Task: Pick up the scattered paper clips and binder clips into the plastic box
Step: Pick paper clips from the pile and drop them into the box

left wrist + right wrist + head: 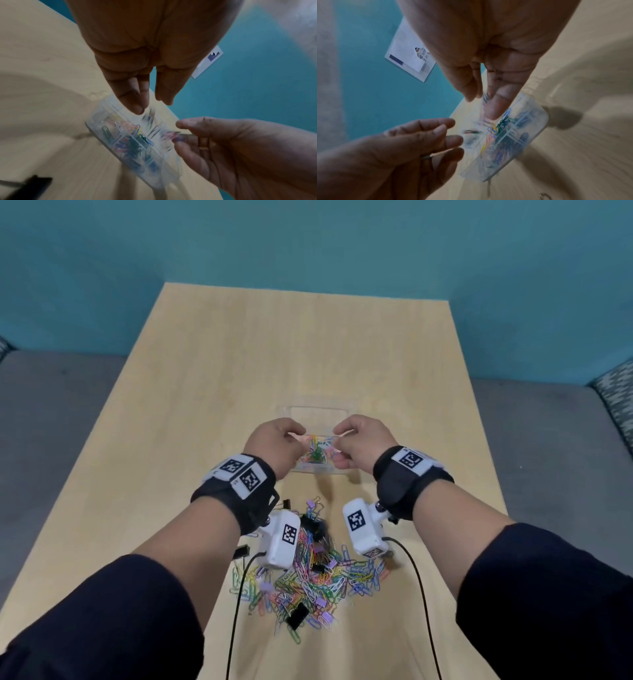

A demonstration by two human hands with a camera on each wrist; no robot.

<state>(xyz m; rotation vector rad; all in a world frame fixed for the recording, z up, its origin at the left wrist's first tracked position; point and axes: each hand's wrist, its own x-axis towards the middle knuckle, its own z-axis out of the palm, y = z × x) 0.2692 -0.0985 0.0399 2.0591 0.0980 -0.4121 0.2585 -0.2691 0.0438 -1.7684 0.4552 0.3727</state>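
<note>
A clear plastic box (308, 469) lies on the wooden table (274, 354) with its lid (315, 414) folded open behind it and coloured paper clips inside. Both hands hover just over it with curled fingers. My left hand (293, 436) keeps a green paper clip (426, 157) among its fingers. My right hand (342, 440) pinches pink and blue paper clips (171, 135). Blurred clips (150, 119) are in the air above the box (96, 127). The scattered pile of clips (308, 573) lies nearer me, under my wrists.
Black binder clips (296, 616) and small purple ones (311, 503) are mixed into the pile. Two black cables (236, 611) trail from the wrist cameras to the table's near edge. Grey seats flank the table. A paper sign (409, 58) hangs on the teal wall.
</note>
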